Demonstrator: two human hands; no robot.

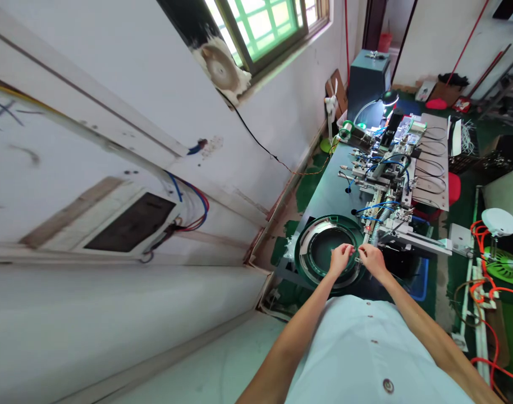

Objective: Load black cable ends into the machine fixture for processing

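My left hand (pixel 340 259) is over the right part of a round green-rimmed feeder bowl (pixel 302 255), its fingers pinched together. Close beside it, my right hand (pixel 371 260) is also closed in a pinch, at the bowl's right edge near the feed track (pixel 371 216). The fingertips of both hands almost meet. Whatever lies between them is too small to make out. Beyond the hands stands an assembly machine (pixel 383 168) with metal slides, cylinders and blue air tubes.
The machine sits on a grey bench (pixel 330 191) along the white wall (pixel 273 140). A lit desk lamp (pixel 389 99) shines at its far end, near a dark cabinet (pixel 368 81). A blue bin (pixel 420 280) is right of the bowl. Orange cables (pixel 479 241) and a white round lamp (pixel 499 223) are farther right.
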